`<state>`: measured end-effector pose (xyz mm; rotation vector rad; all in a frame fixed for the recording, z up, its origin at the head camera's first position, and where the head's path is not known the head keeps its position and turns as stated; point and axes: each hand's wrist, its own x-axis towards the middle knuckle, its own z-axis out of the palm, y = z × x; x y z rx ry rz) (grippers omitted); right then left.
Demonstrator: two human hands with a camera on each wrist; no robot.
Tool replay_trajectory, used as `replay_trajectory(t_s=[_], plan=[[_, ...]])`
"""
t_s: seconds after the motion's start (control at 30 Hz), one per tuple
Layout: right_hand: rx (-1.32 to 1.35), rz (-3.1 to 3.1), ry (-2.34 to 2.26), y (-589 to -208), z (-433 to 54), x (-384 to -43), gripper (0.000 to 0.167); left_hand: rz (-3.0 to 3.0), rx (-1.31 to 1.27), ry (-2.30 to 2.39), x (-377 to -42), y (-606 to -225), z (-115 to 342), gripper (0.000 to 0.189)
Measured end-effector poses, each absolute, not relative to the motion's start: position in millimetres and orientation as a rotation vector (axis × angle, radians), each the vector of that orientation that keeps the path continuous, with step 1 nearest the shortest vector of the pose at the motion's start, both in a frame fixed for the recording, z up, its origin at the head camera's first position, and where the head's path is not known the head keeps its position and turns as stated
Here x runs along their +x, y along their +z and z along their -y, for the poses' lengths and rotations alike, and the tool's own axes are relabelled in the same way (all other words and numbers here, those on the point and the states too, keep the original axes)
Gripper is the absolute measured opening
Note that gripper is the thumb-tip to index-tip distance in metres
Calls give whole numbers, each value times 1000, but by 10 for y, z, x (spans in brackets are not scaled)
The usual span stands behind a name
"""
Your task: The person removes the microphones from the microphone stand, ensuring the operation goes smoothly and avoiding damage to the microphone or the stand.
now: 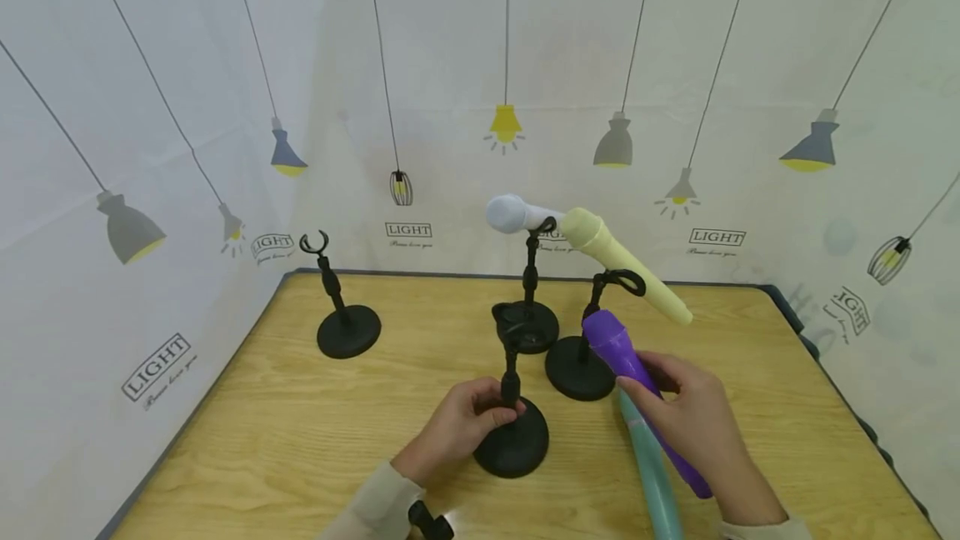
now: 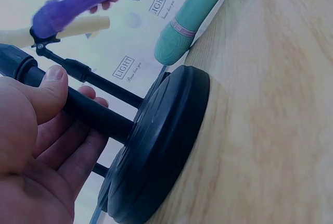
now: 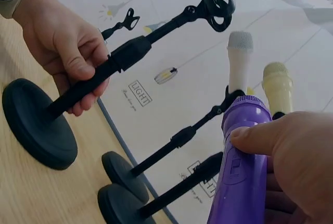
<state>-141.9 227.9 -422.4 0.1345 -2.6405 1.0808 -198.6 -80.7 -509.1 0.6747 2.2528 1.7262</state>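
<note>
One black stand (image 1: 517,448) is gripped round its pole by the curled thumb and fingers of the left hand (image 1: 467,422), its base rested on the wooden tabletop (image 1: 262,423), while a purple microphone (image 1: 628,363) is pinched between the thumb and fingers of the right hand (image 1: 696,415), held above a teal microphone (image 1: 655,473) laid on the tabletop. Behind, a white microphone (image 1: 510,213) and a yellow microphone (image 1: 630,261) are carried by two further stands (image 1: 573,373), and a fourth stand (image 1: 348,333) is placed well apart at the far left.
</note>
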Motion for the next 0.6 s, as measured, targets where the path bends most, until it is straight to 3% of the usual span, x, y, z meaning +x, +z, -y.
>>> replay_trajectory(t_s=[0.6], plan=[[-307,2782,1122,-4602,-2706,-1240,62,-2266,672,1724,-1988,-5088,800,10]])
